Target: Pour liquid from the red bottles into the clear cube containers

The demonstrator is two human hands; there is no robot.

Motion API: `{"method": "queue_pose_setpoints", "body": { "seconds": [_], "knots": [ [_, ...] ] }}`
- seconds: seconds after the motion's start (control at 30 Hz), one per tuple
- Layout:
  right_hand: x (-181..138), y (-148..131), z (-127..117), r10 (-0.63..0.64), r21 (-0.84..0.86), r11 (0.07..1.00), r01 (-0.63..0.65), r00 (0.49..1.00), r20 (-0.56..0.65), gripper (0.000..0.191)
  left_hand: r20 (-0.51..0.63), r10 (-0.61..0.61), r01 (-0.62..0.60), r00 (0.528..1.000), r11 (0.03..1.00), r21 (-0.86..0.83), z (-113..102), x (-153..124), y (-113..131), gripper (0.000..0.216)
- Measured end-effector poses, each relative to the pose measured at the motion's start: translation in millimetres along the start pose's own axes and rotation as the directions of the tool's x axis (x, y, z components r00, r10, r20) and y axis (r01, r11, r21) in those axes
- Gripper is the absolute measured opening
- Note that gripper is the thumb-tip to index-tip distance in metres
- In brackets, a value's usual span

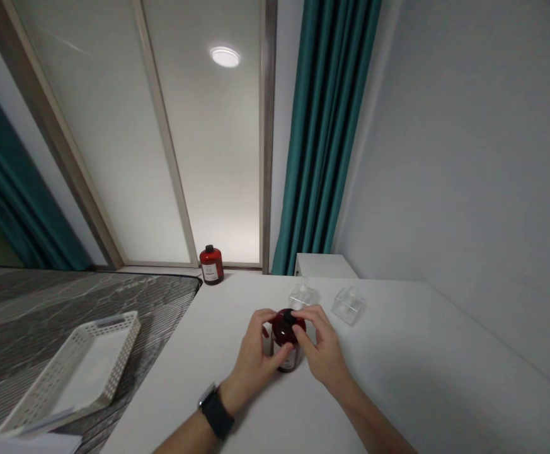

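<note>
A dark red bottle point(281, 333) with a black cap and a pale label stands upright on the white table. My left hand point(261, 353), with a black watch on its wrist, is wrapped round the bottle's left side. The fingers of my right hand point(320, 347) are closed on the black cap point(290, 317) at the top. Just behind the bottle stands a clear, square-shaped container point(303, 293), partly hidden by my right hand. Another clear container point(349, 305) is to its right, apart from my hands.
A second red bottle point(211, 266) with a black cap stands at the table's far left corner. A white perforated basket point(79, 369) lies left of the white table point(397, 378), on a grey patterned surface point(161, 293). A white cabinet point(326, 265) stands beyond the back edge.
</note>
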State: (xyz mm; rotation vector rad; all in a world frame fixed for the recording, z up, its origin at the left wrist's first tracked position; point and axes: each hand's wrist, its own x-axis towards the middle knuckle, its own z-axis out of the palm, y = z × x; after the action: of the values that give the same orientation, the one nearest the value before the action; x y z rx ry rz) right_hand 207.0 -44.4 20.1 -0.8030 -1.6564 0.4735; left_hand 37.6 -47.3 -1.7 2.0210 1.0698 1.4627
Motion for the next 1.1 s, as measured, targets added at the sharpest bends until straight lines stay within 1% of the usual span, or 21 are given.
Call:
{"method": "queue_pose_setpoints", "body": {
  "seconds": [0.1, 0.17, 0.23, 0.3, 0.37, 0.4, 0.47, 0.57, 0.73, 0.8, 0.87, 0.93, 1.0, 1.1],
  "knots": [
    [-2, 3, 0, 0.009, -0.011, 1.0, -0.01, 1.0, -0.008, 0.02, 0.006, 0.008, -0.008, 1.0, 1.0, 0.004, -2, 0, 1, 0.042],
    [-4, 7, -1, 0.031, -0.008, 0.999, -0.031, 0.999, -0.014, 0.023, 0.009, 0.028, -0.028, 1.0, 1.0, 0.003, -5, 1, 3, 0.036],
    [-5, 13, -2, 0.082, 0.031, 0.996, -0.082, 0.997, 0.007, 0.027, -0.011, 0.042, -0.042, 0.999, 0.999, 0.005, -8, 2, 5, 0.026],
    [-7, 18, -3, 0.14, 0.091, 0.985, -0.144, 0.989, 0.046, 0.031, -0.056, 0.036, -0.035, 0.998, 0.999, 0.013, -11, 6, 8, 0.019],
    [-8, 21, -4, 0.183, 0.14, 0.971, -0.193, 0.98, 0.077, 0.032, -0.091, 0.016, -0.015, 0.996, 1.0, 0.013, -14, 13, 11, 0.015],
    [-8, 22, -5, 0.196, 0.157, 0.966, -0.207, 0.977, 0.084, 0.032, -0.091, 0.01, -0.009, 0.996, 1.0, 0.007, -14, 16, 13, 0.014],
    [-8, 22, -5, 0.204, 0.176, 0.96, -0.217, 0.975, 0.085, 0.032, -0.051, 0.011, -0.012, 0.999, 1.0, -0.006, -15, 24, 16, 0.014],
    [-9, 21, -5, 0.202, 0.183, 0.96, -0.213, 0.976, 0.077, 0.032, 0.043, 0.014, -0.014, 0.999, 1.0, -0.015, -13, 36, 22, 0.008],
    [-11, 22, -5, 0.22, 0.2, 0.952, -0.23, 0.973, 0.075, 0.034, 0.173, -0.004, 0.019, 0.985, 0.996, -0.083, -13, 51, 25, 0.012],
    [-11, 22, -6, 0.228, 0.204, 0.95, -0.239, 0.971, 0.074, 0.035, 0.207, -0.032, 0.059, 0.978, 0.99, -0.129, -14, 52, 24, 0.017],
    [-11, 22, -6, 0.234, 0.203, 0.948, -0.246, 0.969, 0.078, 0.035, 0.177, -0.094, 0.123, 0.98, 0.978, -0.166, -12, 51, 22, 0.021],
    [-11, 21, -6, 0.236, 0.199, 0.948, -0.248, 0.968, 0.085, 0.034, 0.12, -0.136, 0.156, 0.983, 0.971, -0.179, -10, 47, 22, 0.017],
    [-10, 20, -7, 0.228, 0.195, 0.951, -0.24, 0.97, 0.086, 0.033, 0.085, -0.136, 0.149, 0.987, 0.976, -0.162, -7, 45, 24, 0.013],
    [-10, 19, -6, 0.208, 0.189, 0.956, -0.222, 0.974, 0.09, 0.032, 0.049, -0.142, 0.147, 0.989, 0.982, -0.12, -5, 44, 28, 0.015]
  ]
}}
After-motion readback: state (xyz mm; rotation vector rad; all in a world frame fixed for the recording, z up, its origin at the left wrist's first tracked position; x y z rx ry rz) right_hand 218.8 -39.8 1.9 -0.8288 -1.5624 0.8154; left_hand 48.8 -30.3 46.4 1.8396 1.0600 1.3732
